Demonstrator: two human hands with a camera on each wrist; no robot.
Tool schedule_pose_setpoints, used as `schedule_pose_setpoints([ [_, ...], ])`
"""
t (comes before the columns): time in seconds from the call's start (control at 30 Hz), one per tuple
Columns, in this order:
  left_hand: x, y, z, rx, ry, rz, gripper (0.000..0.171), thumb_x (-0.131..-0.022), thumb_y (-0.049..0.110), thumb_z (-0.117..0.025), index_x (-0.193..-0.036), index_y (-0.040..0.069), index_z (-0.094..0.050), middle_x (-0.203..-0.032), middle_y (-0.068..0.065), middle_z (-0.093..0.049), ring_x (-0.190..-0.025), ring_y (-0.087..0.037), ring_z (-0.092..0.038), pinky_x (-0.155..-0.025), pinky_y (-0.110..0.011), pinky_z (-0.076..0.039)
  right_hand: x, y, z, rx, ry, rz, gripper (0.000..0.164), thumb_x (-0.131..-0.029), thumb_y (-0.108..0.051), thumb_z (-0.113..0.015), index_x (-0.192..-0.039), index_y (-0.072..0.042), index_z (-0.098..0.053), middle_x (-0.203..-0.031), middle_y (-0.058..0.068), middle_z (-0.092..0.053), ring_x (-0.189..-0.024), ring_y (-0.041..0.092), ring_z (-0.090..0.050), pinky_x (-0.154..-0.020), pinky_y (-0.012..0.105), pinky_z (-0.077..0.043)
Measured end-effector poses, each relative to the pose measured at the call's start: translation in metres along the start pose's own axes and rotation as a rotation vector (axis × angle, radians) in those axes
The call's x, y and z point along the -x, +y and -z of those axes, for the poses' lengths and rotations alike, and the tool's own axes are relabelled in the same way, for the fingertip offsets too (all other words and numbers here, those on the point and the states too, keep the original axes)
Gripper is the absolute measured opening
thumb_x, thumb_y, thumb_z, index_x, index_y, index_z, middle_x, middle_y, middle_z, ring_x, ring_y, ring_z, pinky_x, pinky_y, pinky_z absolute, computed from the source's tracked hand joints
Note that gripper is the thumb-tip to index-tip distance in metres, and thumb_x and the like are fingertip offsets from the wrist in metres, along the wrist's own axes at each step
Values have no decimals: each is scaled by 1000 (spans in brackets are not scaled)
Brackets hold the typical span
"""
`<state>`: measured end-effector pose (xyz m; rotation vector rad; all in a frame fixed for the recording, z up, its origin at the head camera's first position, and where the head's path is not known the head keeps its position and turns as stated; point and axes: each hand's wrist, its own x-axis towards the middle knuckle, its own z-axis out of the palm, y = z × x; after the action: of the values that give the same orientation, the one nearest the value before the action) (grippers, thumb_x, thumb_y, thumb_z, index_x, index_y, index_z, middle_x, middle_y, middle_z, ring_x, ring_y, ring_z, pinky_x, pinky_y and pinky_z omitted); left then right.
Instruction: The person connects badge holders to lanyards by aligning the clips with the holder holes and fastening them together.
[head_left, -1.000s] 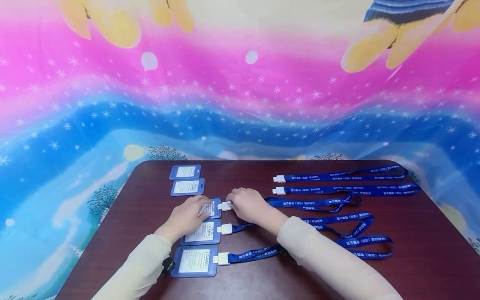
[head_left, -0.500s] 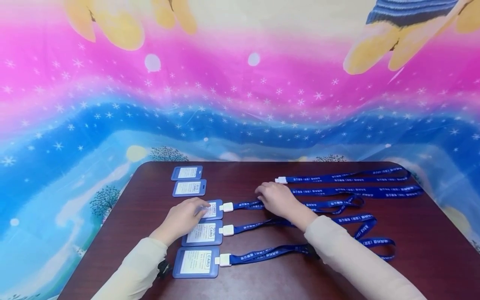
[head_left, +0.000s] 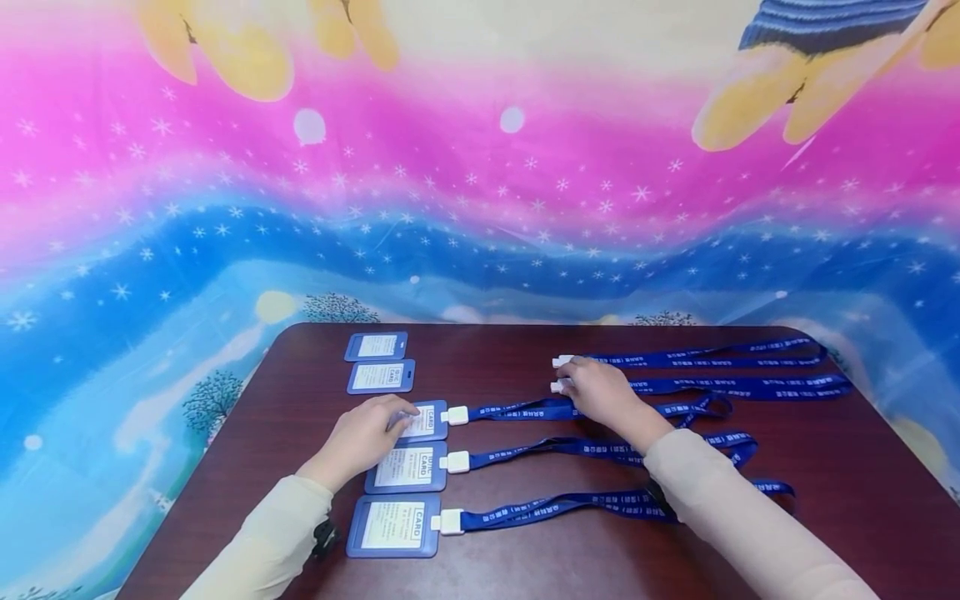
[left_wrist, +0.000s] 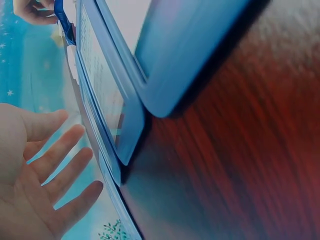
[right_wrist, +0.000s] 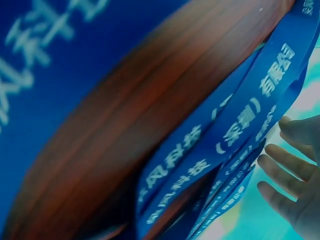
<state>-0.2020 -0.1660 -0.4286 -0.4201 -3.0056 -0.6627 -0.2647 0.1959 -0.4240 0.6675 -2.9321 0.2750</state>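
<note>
In the head view my left hand (head_left: 367, 435) hovers over or rests on the third badge holder (head_left: 430, 419), its fingers loose and spread in the left wrist view. That holder hangs on a white clip (head_left: 457, 416) with a blue lanyard (head_left: 517, 412). My right hand (head_left: 600, 393) is at the white clip (head_left: 558, 387) of a separate blue lanyard (head_left: 742, 387); its fingertips are close to the clip, contact unclear. Thumb and fingers (right_wrist: 280, 170) stand apart in the right wrist view. Nearer me lie two more badge holders, a middle one (head_left: 405, 471) and a front one (head_left: 393, 527), each clipped to a lanyard.
Two loose blue badge holders, one at the far edge (head_left: 377, 346) and one below it (head_left: 381, 377), lie at the back left of the dark red table (head_left: 525, 567). Another loose lanyard (head_left: 750, 354) stretches along the back right. A printed backdrop (head_left: 480, 208) hangs behind.
My right hand has left the third holder's clip and moved right and away from me, to the loose lanyards' clips. My left hand has stayed by the third holder.
</note>
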Motion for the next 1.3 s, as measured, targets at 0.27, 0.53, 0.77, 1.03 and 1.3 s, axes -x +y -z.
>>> schedule_pose_setpoints([
  [0.27,-9,-10,2,58,-2,13,22,-96,18,-67,-118,17,-71,-125,-5,-66,-119,-28,-60,-97,-50,-49,-4,5,-2,-15,-51,-73,18,-87,-10,-76,-103,-2,-74,-91,9,-64,-84,27,-65,-77,43,-58],
  [0.53,-28,-24,5,57,27,3,26,-98,14,-62,-124,14,-68,-130,-9,-63,-124,-32,-55,-99,-54,-46,-12,2,2,-46,-96,-137,12,-87,-9,-76,-97,-3,-75,-94,10,-66,-90,28,-66,-81,46,-56],
  [0.77,-48,-38,3,-13,70,14,34,-97,11,-64,-130,11,-64,-135,-16,-57,-129,-38,-48,-100,-59,-42,-16,-1,2,-23,-102,-156,10,-85,-11,-79,-89,-4,-72,-88,8,-67,-79,25,-65,-73,43,-57],
  [1.03,-61,-51,-2,-51,35,98,41,-100,14,-58,-140,11,-55,-142,-22,-47,-132,-43,-41,-100,-63,-39,-17,0,-2,-21,-106,-170,10,-85,-11,-79,-89,-4,-72,-87,9,-66,-78,25,-65,-72,43,-57],
  [1.3,-65,-49,-3,-57,-34,146,45,-102,18,-54,-147,12,-48,-149,-23,-37,-137,-45,-31,-102,-67,-34,-16,-3,3,-35,-102,-177,13,-84,-11,-80,-88,-3,-71,-85,8,-65,-78,24,-65,-74,41,-57],
])
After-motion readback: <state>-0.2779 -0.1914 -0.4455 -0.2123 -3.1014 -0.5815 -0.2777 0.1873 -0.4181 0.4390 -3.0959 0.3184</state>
